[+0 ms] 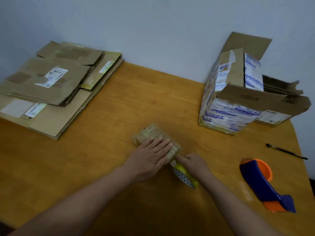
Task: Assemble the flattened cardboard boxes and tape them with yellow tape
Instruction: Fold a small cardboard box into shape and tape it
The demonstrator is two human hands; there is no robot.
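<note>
A small cardboard box [150, 132] lies in the middle of the wooden table [105, 160], its top crossed by strips of tape. My left hand [150, 159] lies flat on the box's near half, fingers together, pressing it down. My right hand [194, 162] is just to the right of it, fingers at the box's near corner and closed on a yellow tape roll [185, 174], which stands on edge against the box. A stack of flattened cardboard boxes [51, 86] lies at the table's far left.
A tall open box [228, 103] wrapped in printed tape stands at the far right, with a lower open box [289, 106] behind it. A blue and orange tape dispenser [262, 183] lies at the near right. A black pen [286, 151] lies near the right edge.
</note>
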